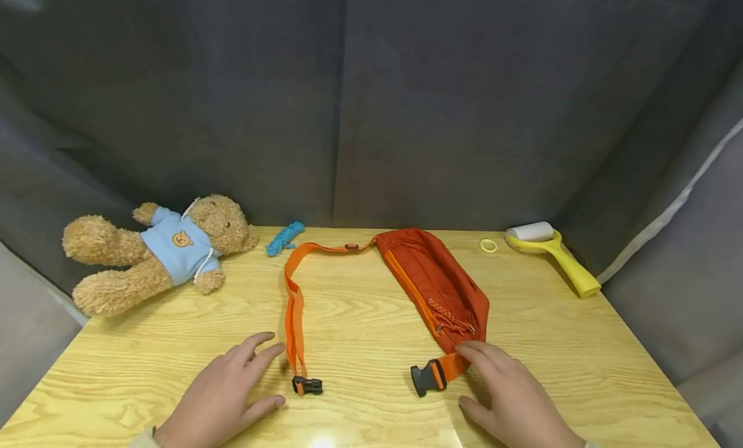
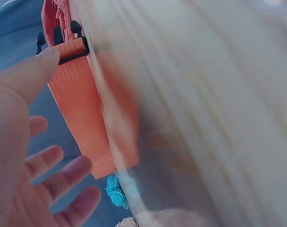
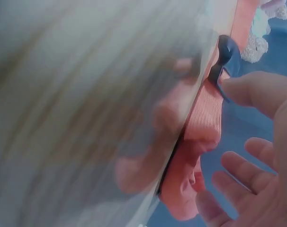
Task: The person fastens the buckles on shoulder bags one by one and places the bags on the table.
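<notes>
An orange-red waist bag (image 1: 426,274) lies on the table, its orange strap (image 1: 295,312) looping out to the left. That strap ends in a black pronged buckle half (image 1: 307,386). The other black buckle half (image 1: 428,378) sits on a short strap at the bag's near end. My left hand (image 1: 223,387), fingers spread and relaxed, is just left of the long strap and holds nothing. My right hand (image 1: 516,393) is loosely spread beside the bag's near end; its fingertips overlap the short strap from above, and whether they touch it I cannot tell.
A teddy bear (image 1: 182,238) in a blue top lies at the back left, beside a bundle of blue cord (image 1: 284,238). At the back right are a yellow ring (image 1: 488,245) and a yellow-handled lint roller (image 1: 557,248). Dark curtains (image 1: 342,113) enclose the table (image 1: 354,325).
</notes>
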Demonstrator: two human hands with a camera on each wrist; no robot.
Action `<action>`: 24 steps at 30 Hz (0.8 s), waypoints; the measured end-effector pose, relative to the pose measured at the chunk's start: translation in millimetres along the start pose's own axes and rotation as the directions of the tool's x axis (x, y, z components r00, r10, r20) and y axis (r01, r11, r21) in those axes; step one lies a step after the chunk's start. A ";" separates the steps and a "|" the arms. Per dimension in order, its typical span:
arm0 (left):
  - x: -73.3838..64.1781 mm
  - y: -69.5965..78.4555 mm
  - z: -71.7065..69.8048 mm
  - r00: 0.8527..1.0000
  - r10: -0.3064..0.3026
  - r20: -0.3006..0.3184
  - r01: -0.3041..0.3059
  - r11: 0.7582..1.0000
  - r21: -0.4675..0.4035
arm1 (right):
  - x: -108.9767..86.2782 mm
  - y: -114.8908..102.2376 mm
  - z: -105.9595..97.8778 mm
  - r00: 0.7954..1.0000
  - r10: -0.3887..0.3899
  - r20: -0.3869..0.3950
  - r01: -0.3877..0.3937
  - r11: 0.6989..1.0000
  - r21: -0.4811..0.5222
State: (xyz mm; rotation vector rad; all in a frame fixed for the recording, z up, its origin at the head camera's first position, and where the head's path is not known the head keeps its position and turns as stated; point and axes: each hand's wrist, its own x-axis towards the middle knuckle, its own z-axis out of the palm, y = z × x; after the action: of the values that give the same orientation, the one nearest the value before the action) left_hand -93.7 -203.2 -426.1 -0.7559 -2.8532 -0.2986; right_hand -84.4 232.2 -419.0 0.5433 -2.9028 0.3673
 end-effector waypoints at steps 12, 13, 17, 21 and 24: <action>9.0 9.3 2.2 0.993 0.088 0.075 -0.082 0.993 -0.084 | 8.1 -7.4 8.8 0.994 -0.091 -0.059 0.092 0.996 0.020; 9.7 10.2 2.8 0.993 0.093 0.078 -0.086 0.992 -0.089 | 8.7 -8.3 9.2 0.994 -0.089 -0.056 0.091 0.996 0.020; 12.2 13.6 4.7 0.989 0.115 0.090 -0.103 0.987 -0.127 | 10.5 -11.1 11.4 0.995 -0.087 -0.046 0.088 0.995 0.038; 14.1 15.2 6.6 0.984 0.133 0.120 -0.108 0.975 -0.195 | 11.1 -11.7 13.6 0.993 -0.106 -0.050 0.108 0.993 0.039; 16.6 15.2 9.8 0.979 0.150 0.136 -0.113 0.963 -0.245 | 12.4 -11.3 15.0 0.990 -0.126 -0.057 0.128 0.991 0.042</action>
State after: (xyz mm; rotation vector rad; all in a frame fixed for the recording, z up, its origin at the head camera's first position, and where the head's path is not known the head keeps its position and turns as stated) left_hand -101.4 -180.2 -429.7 -1.0517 -2.9238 -0.5927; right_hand -93.3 213.8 -428.4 0.7094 -2.7960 0.4241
